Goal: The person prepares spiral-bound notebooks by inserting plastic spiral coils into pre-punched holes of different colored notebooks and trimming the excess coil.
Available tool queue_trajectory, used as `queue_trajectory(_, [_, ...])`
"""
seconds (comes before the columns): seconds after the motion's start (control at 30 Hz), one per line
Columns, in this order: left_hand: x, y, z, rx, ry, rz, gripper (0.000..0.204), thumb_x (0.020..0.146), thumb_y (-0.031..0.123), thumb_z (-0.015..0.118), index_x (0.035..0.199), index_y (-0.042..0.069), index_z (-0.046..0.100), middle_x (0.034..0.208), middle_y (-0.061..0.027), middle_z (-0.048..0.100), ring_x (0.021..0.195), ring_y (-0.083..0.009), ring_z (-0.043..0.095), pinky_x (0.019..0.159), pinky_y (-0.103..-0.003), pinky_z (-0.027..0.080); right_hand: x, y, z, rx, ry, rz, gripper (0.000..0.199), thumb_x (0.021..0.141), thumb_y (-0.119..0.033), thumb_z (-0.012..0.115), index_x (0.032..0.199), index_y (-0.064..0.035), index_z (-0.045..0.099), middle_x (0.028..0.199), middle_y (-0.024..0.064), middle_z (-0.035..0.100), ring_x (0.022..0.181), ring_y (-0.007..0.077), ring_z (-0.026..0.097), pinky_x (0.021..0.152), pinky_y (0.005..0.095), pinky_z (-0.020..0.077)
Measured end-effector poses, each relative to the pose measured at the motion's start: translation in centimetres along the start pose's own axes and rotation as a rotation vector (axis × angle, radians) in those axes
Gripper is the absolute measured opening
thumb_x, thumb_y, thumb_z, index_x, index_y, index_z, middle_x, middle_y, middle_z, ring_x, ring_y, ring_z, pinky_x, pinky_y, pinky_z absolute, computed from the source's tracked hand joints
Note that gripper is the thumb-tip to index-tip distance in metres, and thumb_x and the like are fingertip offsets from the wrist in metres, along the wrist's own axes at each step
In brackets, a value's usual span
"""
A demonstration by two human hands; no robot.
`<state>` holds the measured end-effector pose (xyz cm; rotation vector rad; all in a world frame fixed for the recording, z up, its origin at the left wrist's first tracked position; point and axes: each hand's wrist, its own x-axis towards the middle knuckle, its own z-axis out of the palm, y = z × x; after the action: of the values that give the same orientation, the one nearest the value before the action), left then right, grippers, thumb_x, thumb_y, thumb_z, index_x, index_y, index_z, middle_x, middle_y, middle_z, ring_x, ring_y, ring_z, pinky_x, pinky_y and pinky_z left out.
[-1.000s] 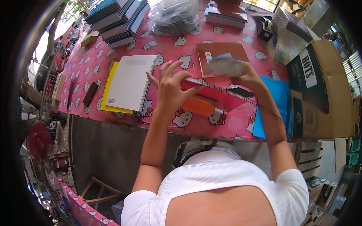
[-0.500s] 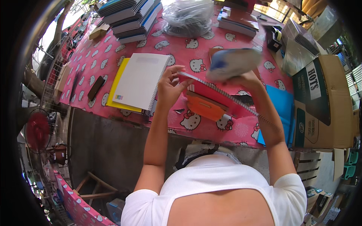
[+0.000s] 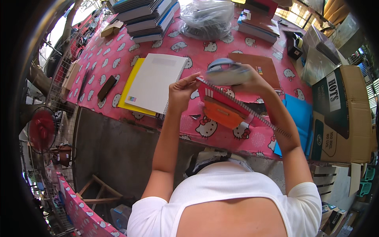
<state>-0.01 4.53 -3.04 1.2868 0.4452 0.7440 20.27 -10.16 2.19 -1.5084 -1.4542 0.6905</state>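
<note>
A red spiral-bound notebook (image 3: 215, 96) is raised off the pink patterned table (image 3: 118, 59). My left hand (image 3: 182, 91) pinches its upper left corner. My right hand (image 3: 252, 81) holds a grey-blue tape dispenser (image 3: 223, 73) against the notebook's top edge. An orange utility knife (image 3: 223, 114) lies on the table just below the notebook. A white spiral notebook (image 3: 156, 83) on top of a yellow one (image 3: 128, 98) lies to the left of my left hand.
Stacks of notebooks (image 3: 148, 15) and a clear plastic bag (image 3: 207, 17) stand at the table's far side. A brown notebook (image 3: 262, 67), blue sheets (image 3: 298, 118) and a cardboard box (image 3: 341, 110) are at the right. A red fan (image 3: 39, 130) stands at the left.
Both hands have lifted the red notebook off the table. My right hand has brought the tape dispenser up to its top edge, and my left hand has closed on its corner.
</note>
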Motion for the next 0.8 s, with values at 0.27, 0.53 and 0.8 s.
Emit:
queue_trajectory(0.27, [0.1, 2.3, 2.7, -0.183, -0.096, 0.042, 0.013, 0.081, 0.001, 0.07, 0.093, 0.002, 0.068, 0.09, -0.0049, 0.068, 0.079, -0.0096, 0.063, 0.073, -0.022, 0.051, -16.2, 13.2, -9.9, -1.069, 0.914, 0.419, 0.03, 0.073, -0.015, 0.071, 0.101, -0.0084, 0.063, 0.096, 0.0168, 0.065, 0.09, 0.0355, 0.063, 0.075, 0.045, 0.0492])
queue_trajectory(0.53, [-1.2, 12.1, 8.9, 0.176, -0.144, 0.909, 0.022, 0.073, 0.001, 0.076, 0.089, -0.001, 0.062, 0.087, -0.0139, 0.067, 0.082, -0.0201, 0.066, 0.068, -0.026, 0.053, -28.6, 10.0, -7.3, -1.079, 0.609, 0.462, 0.072, 0.063, -0.033, 0.082, 0.119, -0.0015, 0.05, 0.124, 0.0235, 0.05, 0.116, 0.0376, 0.048, 0.092, 0.044, 0.0428])
queue_trajectory(0.8, [-9.0, 8.3, 9.2, 0.747, -0.473, 0.667, 0.017, 0.069, -0.006, 0.07, 0.084, 0.001, 0.066, 0.092, -0.0114, 0.069, 0.082, -0.0239, 0.067, 0.07, -0.03, 0.054, -32.4, 9.3, 1.9, -0.89, 0.514, 0.636, 0.056, 0.079, -0.03, 0.071, 0.122, -0.0028, 0.05, 0.133, 0.0191, 0.042, 0.123, 0.0371, 0.041, 0.101, 0.0471, 0.0334])
